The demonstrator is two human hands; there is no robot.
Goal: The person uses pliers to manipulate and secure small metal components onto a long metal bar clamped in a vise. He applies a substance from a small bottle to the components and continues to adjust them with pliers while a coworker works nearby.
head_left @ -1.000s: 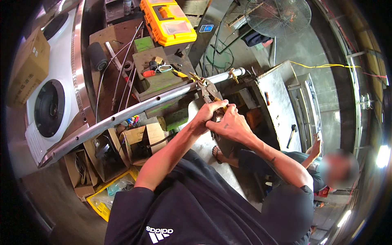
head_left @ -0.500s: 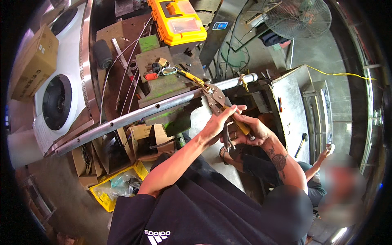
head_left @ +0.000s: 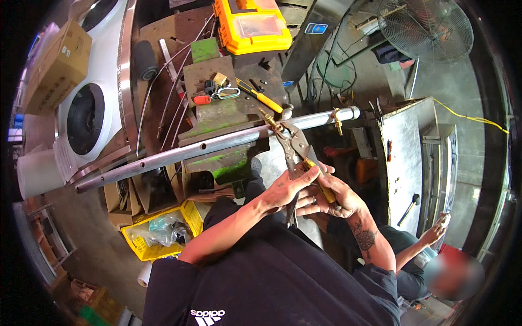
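Note:
A long metal pipe (head_left: pixel 234 139) with holes along it lies across a green-painted vise (head_left: pixel 217 117). Locking pliers (head_left: pixel 294 142) reach up to a small brass fitting (head_left: pixel 273 124) on the pipe; their jaws are at it. My left hand (head_left: pixel 285 189) is closed round the plier handles, which stick out below it. Close beside it, my right hand (head_left: pixel 343 196) grips a yellow-handled tool, apparently a screwdriver (head_left: pixel 326 191), lying along the pliers; its tip is hard to make out. A second brass fitting (head_left: pixel 337 120) sits near the pipe's right end.
A yellow-black knife-like tool (head_left: pixel 263 99) and keys with a carabiner (head_left: pixel 225 93) lie on the vise. Behind stands an orange toolbox (head_left: pixel 253 27). A yellow crate (head_left: pixel 142 247) is low left, a fan (head_left: pixel 427 27) far right. Another person's hand (head_left: pixel 433 232) shows at right.
The whole view has shifted, putting the bench further right. Both hands stay on their tools and sit lower, with the pliers turned somewhat more upright.

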